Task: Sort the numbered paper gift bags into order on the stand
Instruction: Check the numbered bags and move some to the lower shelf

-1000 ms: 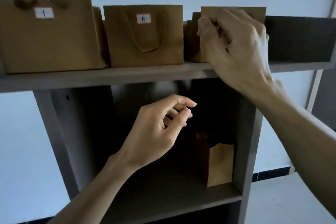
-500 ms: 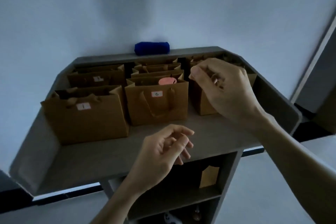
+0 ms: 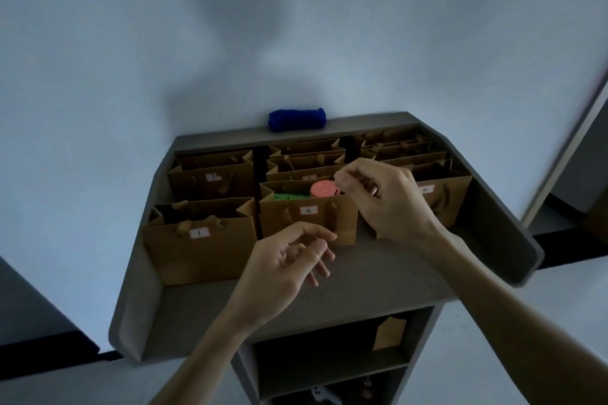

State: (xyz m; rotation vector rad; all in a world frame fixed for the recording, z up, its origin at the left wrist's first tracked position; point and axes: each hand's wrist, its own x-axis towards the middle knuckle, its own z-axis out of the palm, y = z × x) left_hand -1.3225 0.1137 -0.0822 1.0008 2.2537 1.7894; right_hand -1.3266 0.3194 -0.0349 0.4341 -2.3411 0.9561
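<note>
While bags stand in rows on stand [image 3: 388, 270], bag 6 [image 3: 307, 219] sits front centre, bag 1 [image 3: 200, 246] at 9 o'clock. Light, crushable paper judged; handles best taken. Left hand [image 3: 289, 261] loosely curled, nothing held. Right hand [image 3: 383, 197] fingers pinched; contents cannot be told.

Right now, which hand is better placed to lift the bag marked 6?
Probably the right hand: it hangs over the top edge of the bag marked 6. The left hand hangs lower, in front of it.

Blue cloth roll [image 3: 297, 120] on the back ledge; small white object [image 3: 324, 395] on a lower shelf.
</note>
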